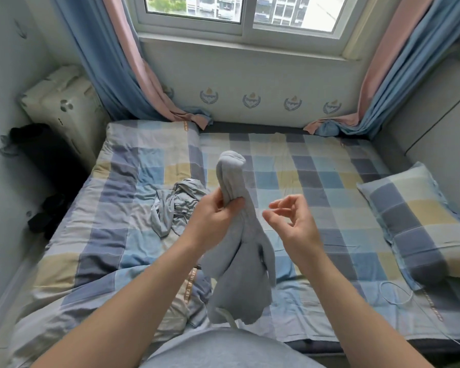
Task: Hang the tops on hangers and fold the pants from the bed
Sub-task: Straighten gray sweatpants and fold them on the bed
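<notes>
grey garment (237, 274) upright in left hand (210, 216)

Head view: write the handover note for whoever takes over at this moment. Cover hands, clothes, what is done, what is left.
The left hand grips a bunched grey garment, lifted above the bed.
The right hand is beside it, fingers loosely curled, holding nothing.
A second grey garment lies crumpled on the bed, left of the lifted one.
Done: nothing folded or hung in view; no hangers in view.
Left: work out whether each piece is a top or pants, then hang or fold both.
</notes>
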Demonstrator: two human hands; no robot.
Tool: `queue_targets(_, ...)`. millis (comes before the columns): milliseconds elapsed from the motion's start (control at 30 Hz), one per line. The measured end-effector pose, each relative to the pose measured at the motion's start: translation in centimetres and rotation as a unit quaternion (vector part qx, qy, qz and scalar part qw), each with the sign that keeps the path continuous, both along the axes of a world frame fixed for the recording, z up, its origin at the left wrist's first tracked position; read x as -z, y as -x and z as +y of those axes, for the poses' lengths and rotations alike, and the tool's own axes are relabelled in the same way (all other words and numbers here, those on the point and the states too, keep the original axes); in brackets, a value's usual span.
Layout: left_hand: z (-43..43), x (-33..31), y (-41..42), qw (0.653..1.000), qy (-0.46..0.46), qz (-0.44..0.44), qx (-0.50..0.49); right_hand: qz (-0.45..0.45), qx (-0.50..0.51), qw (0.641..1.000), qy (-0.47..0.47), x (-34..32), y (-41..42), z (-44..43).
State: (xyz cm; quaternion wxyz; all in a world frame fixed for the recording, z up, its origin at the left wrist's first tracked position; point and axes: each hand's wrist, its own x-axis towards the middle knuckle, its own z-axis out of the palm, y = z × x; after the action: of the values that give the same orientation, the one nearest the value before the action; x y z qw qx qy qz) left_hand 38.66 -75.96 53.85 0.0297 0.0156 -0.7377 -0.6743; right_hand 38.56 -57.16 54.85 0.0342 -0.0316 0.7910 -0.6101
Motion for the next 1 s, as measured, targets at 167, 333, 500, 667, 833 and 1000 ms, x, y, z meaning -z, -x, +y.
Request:
queue_targets(167,0.5,-2.3,0.6,1.0,-0.021,0.018,-0.006,-0.039,-0.061,0.995,-0.068,2.4,-1.4,-0.6)
queue_targets(333,0.9,-4.4,0.5,0.999,-0.047,0.026,0.009,-0.079,-0.082,0.99,-0.088,3.5,-0.5,-2.7)
queue_targets(500,0.0,-5.6,0.7,0.997,-0.061,0.037,-0.023,-0.059,-0.045,0.976,-0.204,5.3,1.1,-2.9)
queue_targets(667,-1.8,-5.0,0.7,0.993,-0.091,0.007,-0.078,-0.071,-0.012,0.966,-0.249,6.9,1.1,0.1)
queue_targets(833,-2.3,-2.2,1.3,0.985,-0.07,-0.045,-0.154,-0.068,0.018,0.975,-0.21,6.2,1.7,2.3)
queue_targets(1000,-1.3,-0.3,1.3,0.988,0.019,-0.133,-0.074,-0.067,0.037,0.99,-0.119,3.7,2.4,2.8)
